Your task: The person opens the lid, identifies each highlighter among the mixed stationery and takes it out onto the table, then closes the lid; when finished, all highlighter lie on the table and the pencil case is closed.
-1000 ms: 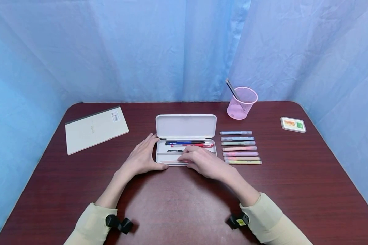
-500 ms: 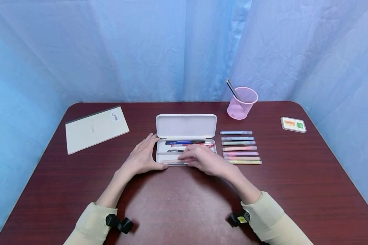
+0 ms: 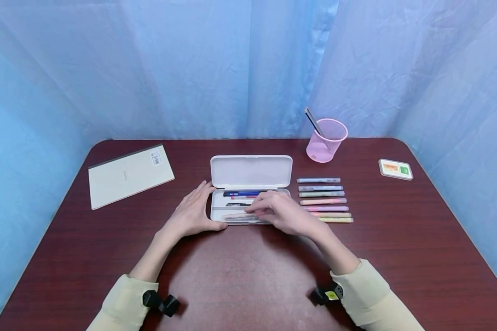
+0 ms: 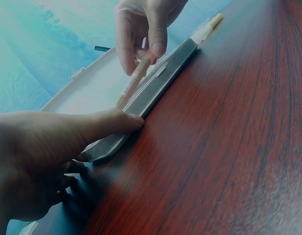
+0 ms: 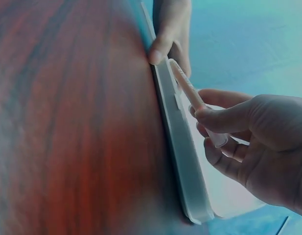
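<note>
A white pencil case [image 3: 251, 171] lies with its lid up in the middle of the table. My left hand [image 3: 192, 209] holds its left end, thumb at the front edge and fingers at the back corner. Over the front compartment, my right hand [image 3: 286, 214] pinches a pale peach highlighter [image 5: 189, 89] between thumb and fingers. The highlighter slants in the left wrist view, its far end low near the left thumb [image 4: 126, 120]. In the back compartment are a blue pen [image 3: 241, 193], a red pen and a black pen [image 3: 237, 204], partly hidden by the right hand.
Several pastel highlighters [image 3: 320, 194] lie in a row right of the case. Behind them stands a pink mesh cup [image 3: 323, 149] with a dark pen [image 3: 313, 120]. A notebook [image 3: 130, 177] lies at left, a small clear case [image 3: 395, 169] at far right. Curtains surround the table.
My right hand has shifted slightly right and up, and the highlighter in its fingers has moved with it and shows more. My left hand stays on the pencil case.
</note>
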`<state>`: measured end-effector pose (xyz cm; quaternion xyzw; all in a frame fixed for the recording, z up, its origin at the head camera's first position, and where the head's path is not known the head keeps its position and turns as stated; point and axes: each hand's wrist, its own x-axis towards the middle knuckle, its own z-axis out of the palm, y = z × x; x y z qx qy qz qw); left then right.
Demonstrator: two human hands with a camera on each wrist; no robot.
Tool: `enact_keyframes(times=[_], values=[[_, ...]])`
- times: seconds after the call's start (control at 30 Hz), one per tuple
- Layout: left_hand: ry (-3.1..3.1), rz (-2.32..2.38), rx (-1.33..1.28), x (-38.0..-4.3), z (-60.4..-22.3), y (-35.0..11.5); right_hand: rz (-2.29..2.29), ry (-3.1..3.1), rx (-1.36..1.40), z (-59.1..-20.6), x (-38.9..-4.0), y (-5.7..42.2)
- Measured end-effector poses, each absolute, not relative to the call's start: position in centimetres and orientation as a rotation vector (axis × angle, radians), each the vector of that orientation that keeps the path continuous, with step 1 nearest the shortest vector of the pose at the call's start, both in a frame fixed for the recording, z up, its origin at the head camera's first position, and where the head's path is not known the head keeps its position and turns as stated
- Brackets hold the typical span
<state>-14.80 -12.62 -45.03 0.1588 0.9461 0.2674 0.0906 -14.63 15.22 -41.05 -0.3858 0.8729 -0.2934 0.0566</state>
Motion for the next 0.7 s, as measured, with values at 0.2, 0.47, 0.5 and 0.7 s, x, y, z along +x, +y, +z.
enact_keyframes(times=[0.2, 0.47, 0.5, 0.7], values=[[2.811, 0.794, 0.469, -14.8, -45.0, -12.6, -1.012, 2.599, -1.144, -40.7, -14.9, 17.1], [2.814, 0.787, 0.473, -14.7, -44.9, -12.6, -1.068, 2.582, -1.018, -40.3, -14.5, 20.8], [2.813, 0.79, 0.472, -14.7, -44.9, -12.6, -1.071, 2.585, -1.002, -40.3, -14.4, 21.3], [2.823, 0.793, 0.484, -14.8, -45.1, -12.6, -1.099, 2.571, -0.957, -40.4, -13.9, 24.4]])
